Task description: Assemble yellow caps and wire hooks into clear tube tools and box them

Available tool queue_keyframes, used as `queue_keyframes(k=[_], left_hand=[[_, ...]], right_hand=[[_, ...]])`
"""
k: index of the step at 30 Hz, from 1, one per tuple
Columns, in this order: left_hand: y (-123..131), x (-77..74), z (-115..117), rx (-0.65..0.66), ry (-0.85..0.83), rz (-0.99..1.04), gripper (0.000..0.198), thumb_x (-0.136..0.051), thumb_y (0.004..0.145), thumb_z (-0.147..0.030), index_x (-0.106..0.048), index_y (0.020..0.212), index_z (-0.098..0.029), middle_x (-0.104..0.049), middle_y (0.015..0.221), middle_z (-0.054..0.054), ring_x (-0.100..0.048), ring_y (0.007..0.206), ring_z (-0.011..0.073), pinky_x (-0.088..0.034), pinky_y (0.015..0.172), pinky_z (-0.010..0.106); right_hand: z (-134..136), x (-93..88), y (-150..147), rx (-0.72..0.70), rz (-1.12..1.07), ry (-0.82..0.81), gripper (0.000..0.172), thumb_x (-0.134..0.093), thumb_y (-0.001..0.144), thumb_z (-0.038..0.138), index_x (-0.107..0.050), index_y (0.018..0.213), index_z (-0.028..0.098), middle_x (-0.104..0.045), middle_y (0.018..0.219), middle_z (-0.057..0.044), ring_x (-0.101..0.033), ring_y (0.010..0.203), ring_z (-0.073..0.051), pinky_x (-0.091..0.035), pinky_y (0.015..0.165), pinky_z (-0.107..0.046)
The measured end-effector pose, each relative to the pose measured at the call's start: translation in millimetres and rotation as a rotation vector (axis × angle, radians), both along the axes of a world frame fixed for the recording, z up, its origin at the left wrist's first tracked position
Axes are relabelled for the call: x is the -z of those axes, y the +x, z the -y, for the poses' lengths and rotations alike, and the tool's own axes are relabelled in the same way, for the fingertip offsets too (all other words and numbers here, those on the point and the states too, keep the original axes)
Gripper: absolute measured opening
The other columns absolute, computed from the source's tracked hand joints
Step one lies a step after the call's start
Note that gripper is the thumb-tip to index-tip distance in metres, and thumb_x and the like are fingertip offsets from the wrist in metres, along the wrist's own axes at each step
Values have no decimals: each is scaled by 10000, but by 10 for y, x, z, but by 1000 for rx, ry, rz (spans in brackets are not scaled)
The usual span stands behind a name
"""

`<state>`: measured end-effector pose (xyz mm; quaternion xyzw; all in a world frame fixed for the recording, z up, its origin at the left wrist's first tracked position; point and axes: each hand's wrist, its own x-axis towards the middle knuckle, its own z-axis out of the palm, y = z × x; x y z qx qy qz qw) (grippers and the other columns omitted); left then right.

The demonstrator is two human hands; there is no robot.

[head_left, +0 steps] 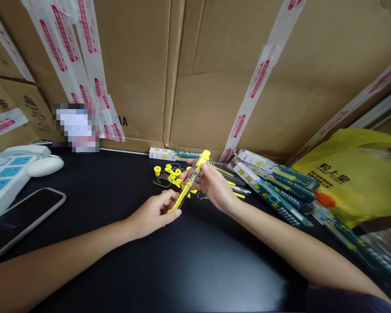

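Note:
A spring scale (186, 188), a clear tube with a yellow rod inside and a yellow cap at its top, is held tilted above the black table. My left hand (154, 211) closes round its lower end, with the thumb along the near side. Higher up, just below the cap, my right hand (215, 184) pinches the tube between thumb and fingers. Behind both hands lie small yellow plastic parts (157, 170) and bent metal hooks. Clear tubes with yellow rods (237, 195) lie to the right of them, partly covered by my right hand.
Printed spring scale boxes (267, 191) are strewn at the right, before a yellow plastic bag (352, 174). Another box (161, 153) lies at the back against a large taped carton (143, 78). At left are a phone (22, 217), a white power strip (9, 174) and a blurred-out item.

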<state>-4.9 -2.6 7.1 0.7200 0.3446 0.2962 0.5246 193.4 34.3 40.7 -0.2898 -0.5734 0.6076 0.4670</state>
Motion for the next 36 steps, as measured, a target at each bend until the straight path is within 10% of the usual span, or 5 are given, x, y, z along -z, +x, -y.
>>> queue_keyframes(k=[6, 13, 36], left_hand=[[14, -9, 44, 12, -12, 20, 214, -550, 872, -393, -494, 890, -187, -406, 625, -72, -369, 506, 66, -337, 459, 187], [50, 6, 80, -33, -99, 38, 606, -592, 852, -364, -342, 1376, -192, -499, 572, -86, -476, 526, 107, -405, 521, 224], [-67, 93, 56, 190, 753, -146, 518, -445, 956, -130, -305, 1417, -323, -735, 1050, -52, -697, 933, 83, -501, 848, 189]], right_hand=[[-89, -2, 40, 113, 4, -60, 377, -482, 879, 579, -610, 944, 231, -570, 788, -7, -569, 682, -136, -510, 632, -273], [-274, -29, 123, 237, -79, -24, 398, -462, 866, 618, -537, 837, 228, -516, 700, 8, -495, 565, -115, -410, 470, -226], [-411, -264, 355, 352, -170, 39, 446, -525, 813, 660, -528, 792, 214, -545, 634, 41, -520, 513, -80, -398, 424, -200]])
